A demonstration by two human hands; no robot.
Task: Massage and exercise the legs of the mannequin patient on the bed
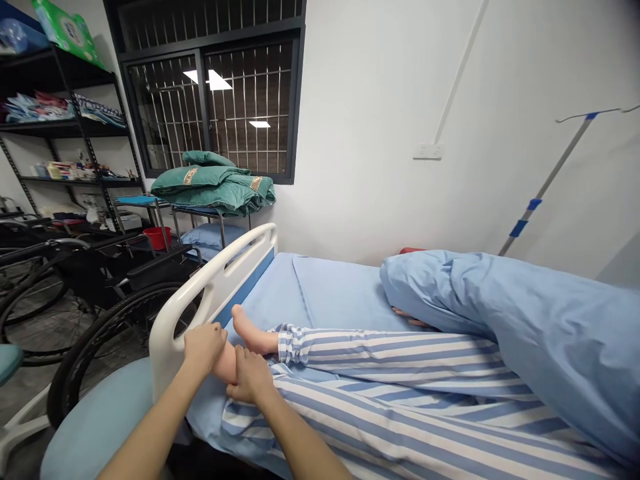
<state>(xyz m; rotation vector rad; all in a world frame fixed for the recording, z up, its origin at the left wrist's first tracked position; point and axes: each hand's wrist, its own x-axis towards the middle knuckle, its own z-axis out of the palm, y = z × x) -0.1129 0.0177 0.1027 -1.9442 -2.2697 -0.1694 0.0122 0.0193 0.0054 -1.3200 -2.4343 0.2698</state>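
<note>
Someone, or a lifelike manikin, lies on a bed in blue-and-white striped trousers [380, 353]; I cannot tell which. My left hand [205, 347] wraps over the front part of the nearer foot [226, 363], close to the footboard. Around the ankle of that same foot, my right hand [250, 375] is closed, beside the trouser cuff. Just beyond, the other bare foot [250, 333] rests on the sheet, toes up. A light blue quilt [500, 300] is folded back over the upper legs, and fingers show under its edge.
The white footboard [215, 273] rises at the bed's end. Left of it stand a wheelchair [125, 287] and a teal stool [105, 427]. Green folded bedding [215, 183] lies under the window. An IV pole [550, 173] leans in view at right.
</note>
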